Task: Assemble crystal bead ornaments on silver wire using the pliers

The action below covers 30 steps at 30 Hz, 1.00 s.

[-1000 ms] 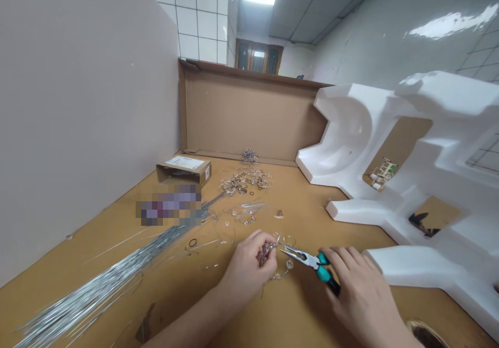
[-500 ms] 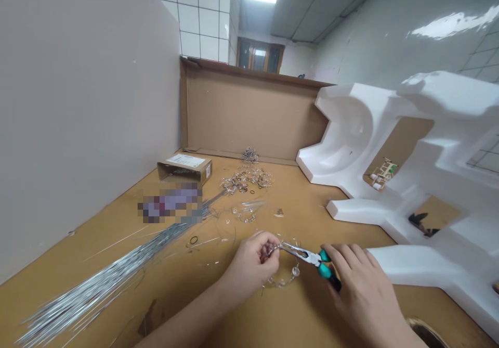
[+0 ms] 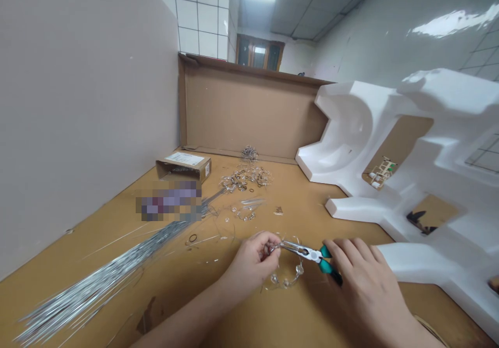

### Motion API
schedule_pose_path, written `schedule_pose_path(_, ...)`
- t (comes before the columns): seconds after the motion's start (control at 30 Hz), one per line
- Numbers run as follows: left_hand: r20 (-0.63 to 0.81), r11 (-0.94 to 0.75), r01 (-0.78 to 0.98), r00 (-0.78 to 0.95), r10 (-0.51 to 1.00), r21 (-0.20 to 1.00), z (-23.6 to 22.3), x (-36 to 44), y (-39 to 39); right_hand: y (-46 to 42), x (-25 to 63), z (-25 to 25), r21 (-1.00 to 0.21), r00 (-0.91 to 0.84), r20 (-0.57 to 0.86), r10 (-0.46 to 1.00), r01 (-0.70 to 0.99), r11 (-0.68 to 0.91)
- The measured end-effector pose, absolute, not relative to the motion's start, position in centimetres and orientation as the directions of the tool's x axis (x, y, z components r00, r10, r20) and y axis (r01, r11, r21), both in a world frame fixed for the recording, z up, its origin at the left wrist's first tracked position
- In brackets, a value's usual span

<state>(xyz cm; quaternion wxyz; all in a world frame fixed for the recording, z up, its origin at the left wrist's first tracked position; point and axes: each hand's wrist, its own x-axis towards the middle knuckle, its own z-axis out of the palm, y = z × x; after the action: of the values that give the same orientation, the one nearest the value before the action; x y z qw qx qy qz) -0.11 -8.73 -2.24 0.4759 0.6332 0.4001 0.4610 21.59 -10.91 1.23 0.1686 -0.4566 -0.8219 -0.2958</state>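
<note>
My left hand (image 3: 251, 263) is closed in a pinch on a short chain of clear beads on wire (image 3: 286, 280), which hangs in a loop below my fingers. My right hand (image 3: 364, 280) grips the teal handles of needle-nose pliers (image 3: 307, 254). The plier tips meet the wire right at my left fingertips. Both hands hover just above the brown cardboard-covered table (image 3: 312, 317).
A long bundle of silver wires (image 3: 109, 272) lies at the left. Loose rings and beads (image 3: 245, 179) are scattered behind the hands, next to a small cardboard box (image 3: 183, 166). A big white foam packing piece (image 3: 409, 171) fills the right side. A cardboard wall (image 3: 249, 111) stands at the back.
The plier tips have closed in on the wire at my left fingertips. The bead chain now hangs in a loop below. Both hands stayed in about the same place.
</note>
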Motion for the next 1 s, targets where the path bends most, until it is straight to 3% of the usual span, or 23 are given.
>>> schedule_pose_path(0.33,0.226,-0.254,0.102,0.226,0.947,0.962,-2.4,0.1,-8.8,-11.1,22.2,2.2,0.462,-0.618,0.479,0.624,0.782,0.419)
schedule_pose_path(0.53,0.129,-0.144,0.049,0.234,0.964,0.988,-2.5,0.5,-8.8,-11.3,22.2,2.6,0.509,-0.633,0.474,0.612,0.764,0.397)
schedule_pose_path(0.67,0.244,-0.286,0.184,0.22,0.944,0.94,-2.4,0.4,-9.1,-11.0,22.3,2.6,0.501,-0.625,0.483,0.613,0.772,0.392)
schedule_pose_path(0.77,0.397,-0.458,0.384,0.23,0.888,0.802,-1.9,0.0,-9.5,-10.8,22.6,2.4,0.372,-0.596,0.48,0.643,0.803,0.467)
schedule_pose_path(0.87,0.465,-0.547,0.499,0.291,0.836,0.672,-1.3,-0.3,-9.8,-11.0,22.5,2.0,0.131,-0.502,0.408,0.763,0.859,0.495)
schedule_pose_path(1.0,0.467,-0.545,0.496,0.285,0.837,0.676,-1.1,-0.2,-9.8,-11.8,21.7,1.5,-0.143,-0.354,0.173,0.919,0.915,0.379)
